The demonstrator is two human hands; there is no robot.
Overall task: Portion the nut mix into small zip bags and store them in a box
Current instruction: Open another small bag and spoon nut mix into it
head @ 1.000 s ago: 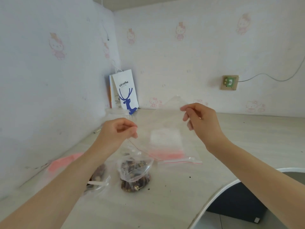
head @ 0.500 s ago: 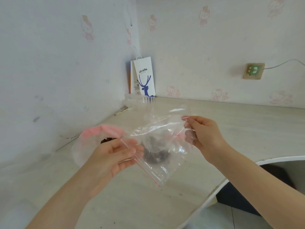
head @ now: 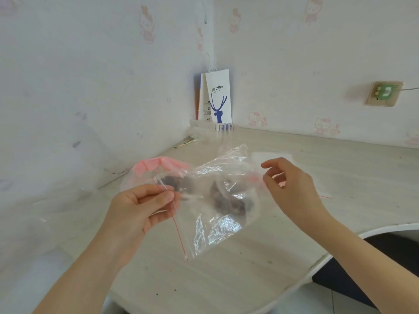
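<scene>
An empty clear zip bag (head: 217, 227) with a red line along its mouth hangs in the air over the pale table (head: 226, 279). My left hand (head: 140, 209) pinches the bag's mouth edge near the red line. My right hand (head: 288, 189) is at the bag's right edge, thumb and forefinger slightly apart; whether it grips the film is unclear. Through the bag I see dark nut mix (head: 226, 200) in an open bag lying on the table. A second bag of nuts with a pink rim (head: 158, 164) lies behind my left hand.
A white paper coffee bag (head: 218, 98) leans in the wall corner, with a clear plastic container (head: 213, 128) in front of it. More flat zip bags (head: 272, 155) lie behind my right hand. The table's curved edge (head: 340, 230) runs at right. Walls close the left and back.
The bag and both hands came down from in front of the wall to just above the nut bags. My right hand's fingers loosened at the bag's edge.
</scene>
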